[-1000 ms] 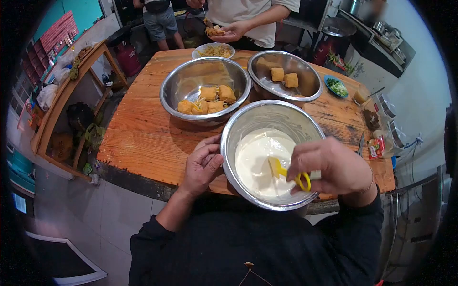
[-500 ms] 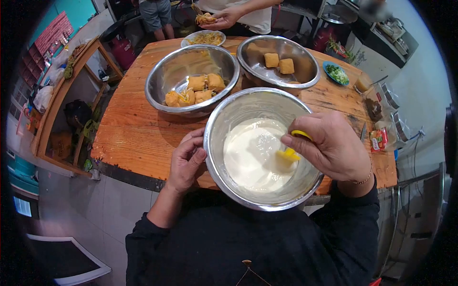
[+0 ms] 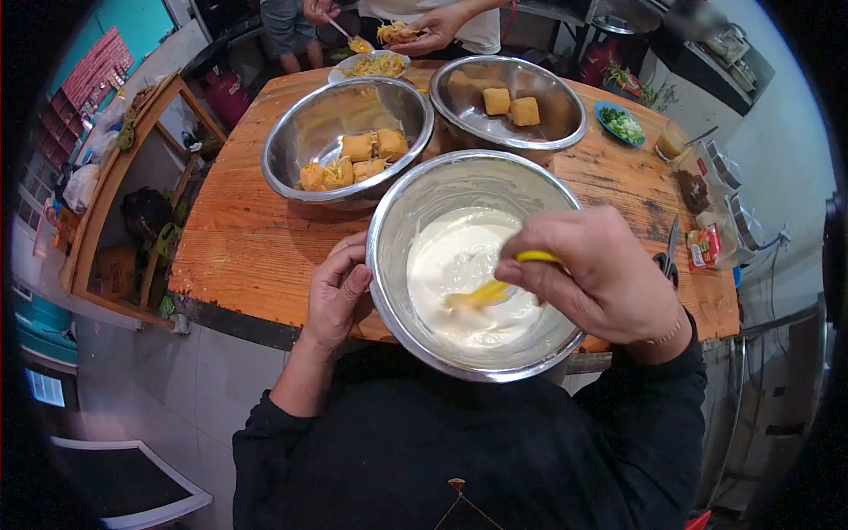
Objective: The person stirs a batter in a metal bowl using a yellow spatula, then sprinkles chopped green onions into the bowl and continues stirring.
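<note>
A large steel mixing bowl [image 3: 389, 305] with creamy white batter [image 3: 446, 252] in it stands tilted toward me at the table's near edge. My left hand [image 3: 337, 296] grips its left side, fingers behind the wall and thumb in front. In my right hand [image 3: 596, 274], closed over the bowl, is a yellow stirring utensil [image 3: 488, 294]. Its lower end dips into the batter and is smeared by motion; its kind is hard to make out. Behind sit two more steel bowls: the left one [image 3: 274, 181] holds several filled tofu pieces [image 3: 358, 147], the right one [image 3: 574, 132] two plain tofu cubes [image 3: 497, 101].
Across the wooden table [image 3: 230, 247], a person's hands [image 3: 433, 31] hold a filled piece and a spoon over a plate of shredded filling [image 3: 375, 66]. On the right are chopped greens [image 3: 622, 124], a glass [image 3: 671, 144], scissors [image 3: 670, 256] and a red packet [image 3: 703, 247].
My right hand has swept the yellow utensil leftward through the batter. My left hand stays on the bowl. The other person's spoon has come down to the filling plate.
</note>
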Available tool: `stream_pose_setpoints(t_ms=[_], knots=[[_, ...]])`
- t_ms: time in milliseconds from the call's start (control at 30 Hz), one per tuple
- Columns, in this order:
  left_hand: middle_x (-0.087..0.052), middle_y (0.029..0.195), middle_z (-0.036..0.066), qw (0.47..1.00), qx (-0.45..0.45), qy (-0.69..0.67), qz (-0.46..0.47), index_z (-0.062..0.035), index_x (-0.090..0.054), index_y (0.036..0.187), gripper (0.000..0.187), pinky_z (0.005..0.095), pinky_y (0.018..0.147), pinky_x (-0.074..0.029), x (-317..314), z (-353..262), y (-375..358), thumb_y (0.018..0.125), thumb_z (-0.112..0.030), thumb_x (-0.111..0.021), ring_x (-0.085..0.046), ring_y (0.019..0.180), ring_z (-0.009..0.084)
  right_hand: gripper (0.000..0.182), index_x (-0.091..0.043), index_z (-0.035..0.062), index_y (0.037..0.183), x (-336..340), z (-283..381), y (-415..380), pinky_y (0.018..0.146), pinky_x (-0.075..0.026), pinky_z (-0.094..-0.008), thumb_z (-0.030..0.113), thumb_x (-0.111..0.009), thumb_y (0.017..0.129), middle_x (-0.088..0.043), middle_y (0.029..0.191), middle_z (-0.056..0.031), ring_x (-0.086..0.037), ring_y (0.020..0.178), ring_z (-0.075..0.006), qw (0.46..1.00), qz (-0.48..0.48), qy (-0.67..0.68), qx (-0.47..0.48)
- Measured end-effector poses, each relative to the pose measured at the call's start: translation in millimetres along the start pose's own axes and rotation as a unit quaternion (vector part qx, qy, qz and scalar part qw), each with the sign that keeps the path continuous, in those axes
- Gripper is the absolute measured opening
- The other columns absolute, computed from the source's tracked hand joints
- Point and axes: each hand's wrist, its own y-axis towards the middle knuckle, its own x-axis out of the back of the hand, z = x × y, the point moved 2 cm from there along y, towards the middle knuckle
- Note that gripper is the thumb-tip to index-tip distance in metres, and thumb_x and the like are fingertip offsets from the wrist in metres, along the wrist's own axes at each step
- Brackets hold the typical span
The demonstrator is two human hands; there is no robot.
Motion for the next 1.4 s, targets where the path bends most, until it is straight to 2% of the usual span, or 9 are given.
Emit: stream_pose_setpoints(t_ms=[233,367,467,667,767,867,1033,1267,1400], knots=[[-0.051,0.132,0.014,1.000,-0.008,-0.011,-0.002,0.0046,-0.063,0.114,0.034,0.0349,0.103,-0.042,-2,-2,0,0.098,-0.025,-0.062,-0.051,0.122,0.0213,0.020,-0.062,-0.0007,0.082,9,-23,10,0.065,-0.050,-0.0458,0.017,-0.066,0.090,-0.061,0.075,-0.0195,-0.062,0.071,-0.0397,0.972,-0.078,-0.218,-0.036],[-0.051,0.133,0.014,1.000,0.005,-0.013,-0.005,0.0045,-0.063,0.114,0.035,0.0349,0.103,-0.042,-3,-3,0,0.098,-0.026,-0.063,-0.051,0.122,0.0210,0.020,-0.062,0.0005,0.080,5,5,-2,0.064,-0.049,-0.0465,0.017,-0.065,0.091,-0.060,0.073,-0.0196,-0.061,0.070,-0.0404,0.997,0.016,-0.069,-0.007],[-0.051,0.133,0.013,1.000,0.008,-0.004,-0.004,0.0044,-0.063,0.115,0.036,0.0346,0.102,-0.043,-1,0,0,0.098,-0.027,-0.063,-0.052,0.121,0.0207,0.020,-0.063,0.0000,0.084,-6,-16,5,0.063,-0.048,-0.0459,0.019,-0.065,0.092,-0.060,0.074,-0.0199,-0.061,0.070,-0.0403,0.997,-0.072,-0.008,-0.021],[-0.050,0.133,0.013,1.000,0.000,0.019,-0.007,0.0042,-0.062,0.118,0.038,0.0338,0.101,-0.044,-3,-5,-1,0.098,-0.028,-0.063,-0.052,0.120,0.0204,0.024,-0.059,0.0000,0.077,8,-16,10,0.062,-0.048,-0.0453,0.017,-0.065,0.092,-0.061,0.073,-0.0194,-0.062,0.070,-0.0388,0.970,-0.091,-0.223,-0.034],[-0.050,0.133,0.013,1.000,0.002,0.014,-0.010,0.0043,-0.062,0.119,0.038,0.0333,0.101,-0.044,-4,-7,-1,0.098,-0.027,-0.063,-0.052,0.120,0.0203,0.022,-0.060,-0.0001,0.078,6,4,-2,0.061,-0.048,-0.0451,0.017,-0.065,0.092,-0.060,0.072,-0.0196,-0.062,0.068,-0.0393,0.995,0.011,-0.087,-0.053],[-0.050,0.133,0.013,1.000,0.007,0.006,-0.008,0.0045,-0.062,0.118,0.038,0.0331,0.100,-0.044,-5,-7,0,0.098,-0.028,-0.063,-0.052,0.121,0.0204,0.020,-0.062,0.0003,0.082,-5,-8,5,0.060,-0.048,-0.0447,0.017,-0.066,0.092,-0.060,0.072,-0.0199,-0.061,0.067,-0.0398,0.996,-0.071,-0.008,-0.049],[-0.050,0.133,0.014,1.000,-0.002,0.019,-0.006,0.0050,-0.062,0.116,0.037,0.0331,0.101,-0.043,-4,-7,0,0.098,-0.028,-0.063,-0.051,0.120,0.0207,0.017,-0.062,0.0008,0.084,-3,-40,18,0.060,-0.047,-0.0445,0.016,-0.065,0.091,-0.059,0.071,-0.0198,-0.060,0.067,-0.0389,0.970,-0.174,-0.171,-0.021],[-0.053,0.131,0.015,0.999,-0.011,0.044,-0.009,0.0049,-0.063,0.114,0.036,0.0349,0.104,-0.039,-2,-2,0,0.098,-0.027,-0.062,-0.051,0.120,0.0222,0.012,-0.065,-0.0017,0.093,-24,-31,19,0.058,-0.048,-0.0334,0.010,-0.065,0.093,-0.062,0.074,-0.0135,-0.061,0.060,-0.0249,0.990,-0.132,-0.045,-0.009],[-0.054,0.130,0.015,0.998,-0.014,0.066,-0.013,0.0049,-0.064,0.113,0.037,0.0361,0.105,-0.037,0,-2,0,0.097,-0.029,-0.062,-0.051,0.121,0.0228,0.014,-0.067,-0.0002,0.090,-4,-11,14,0.064,-0.049,-0.0429,0.014,-0.068,0.089,-0.064,0.078,-0.0202,-0.063,0.073,-0.0387,0.993,0.075,0.093,0.019]])
